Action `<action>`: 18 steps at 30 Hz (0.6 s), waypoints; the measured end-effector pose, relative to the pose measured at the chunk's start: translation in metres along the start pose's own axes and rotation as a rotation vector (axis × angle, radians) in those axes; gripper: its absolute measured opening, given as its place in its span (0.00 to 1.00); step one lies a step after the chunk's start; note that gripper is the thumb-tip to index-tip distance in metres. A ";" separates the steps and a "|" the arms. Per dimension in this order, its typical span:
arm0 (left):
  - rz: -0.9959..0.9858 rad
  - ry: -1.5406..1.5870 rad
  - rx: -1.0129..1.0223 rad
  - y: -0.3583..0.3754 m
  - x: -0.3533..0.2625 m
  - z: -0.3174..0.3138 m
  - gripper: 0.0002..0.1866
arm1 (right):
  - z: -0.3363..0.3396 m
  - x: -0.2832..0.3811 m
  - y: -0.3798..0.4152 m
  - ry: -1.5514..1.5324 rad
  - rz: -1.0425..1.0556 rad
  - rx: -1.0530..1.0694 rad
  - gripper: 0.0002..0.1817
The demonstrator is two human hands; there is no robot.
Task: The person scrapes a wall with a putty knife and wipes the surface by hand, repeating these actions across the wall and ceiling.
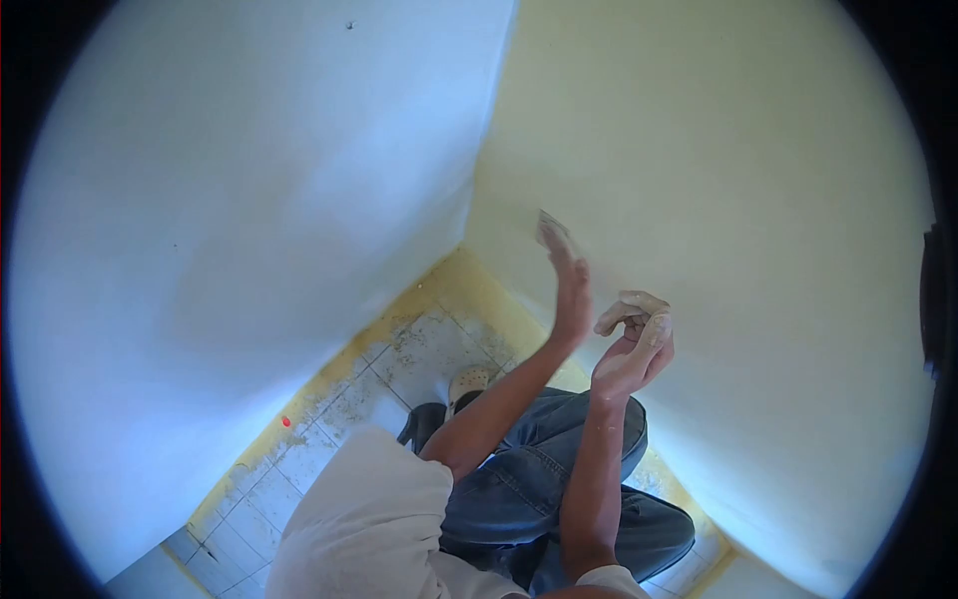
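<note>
My left hand (571, 285) reaches up to the yellowish wall on the right, its fingers stretched along the surface and slightly blurred. Under the fingertips shows the edge of a thin greyish piece, apparently sandpaper (544, 218), held flat against the wall. To the right and a little lower is my right hand (637, 344), raised in front of the same wall. Its fingers are loosely bent, with gaps between them, and nothing shows in them. Pale dust coats the fingers of both hands.
A bluish-white wall (249, 180) meets the yellowish wall (728, 200) in a corner. Below lies a stained tiled floor (269, 509) with a yellow border and a small red object (286, 421). My bent legs in jeans (509, 494) and a clog (469, 381) are close under the hands.
</note>
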State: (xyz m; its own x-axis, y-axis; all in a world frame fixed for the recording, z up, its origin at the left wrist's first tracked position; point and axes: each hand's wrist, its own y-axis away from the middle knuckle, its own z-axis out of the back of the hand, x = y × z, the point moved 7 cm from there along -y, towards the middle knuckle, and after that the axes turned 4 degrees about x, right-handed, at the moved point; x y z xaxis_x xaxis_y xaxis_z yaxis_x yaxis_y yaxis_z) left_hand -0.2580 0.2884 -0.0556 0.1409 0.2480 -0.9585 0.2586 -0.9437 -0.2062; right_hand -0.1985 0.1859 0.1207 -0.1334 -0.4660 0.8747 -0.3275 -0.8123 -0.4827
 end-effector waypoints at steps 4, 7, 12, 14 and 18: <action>0.259 0.128 -0.123 -0.015 0.052 0.003 0.43 | 0.011 -0.005 0.003 0.077 -0.016 0.008 0.28; 0.023 0.022 0.017 0.020 0.005 -0.010 0.45 | 0.007 0.003 0.004 0.023 -0.002 0.023 0.28; -0.119 0.004 0.176 0.061 -0.029 -0.010 0.43 | 0.010 0.005 -0.006 -0.072 -0.020 -0.049 0.29; -0.029 0.086 0.050 0.057 -0.028 -0.002 0.41 | 0.005 0.004 -0.004 -0.051 -0.010 -0.056 0.29; 0.125 0.356 -0.175 0.043 -0.017 0.010 0.38 | 0.007 -0.001 0.000 -0.007 -0.046 0.027 0.29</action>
State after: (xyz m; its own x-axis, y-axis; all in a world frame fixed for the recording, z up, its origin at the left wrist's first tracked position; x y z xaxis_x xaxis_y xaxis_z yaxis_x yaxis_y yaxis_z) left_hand -0.2588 0.2415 -0.0504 0.4951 0.2231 -0.8397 0.3730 -0.9275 -0.0266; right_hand -0.1923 0.1837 0.1191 -0.1119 -0.4302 0.8958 -0.3079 -0.8420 -0.4429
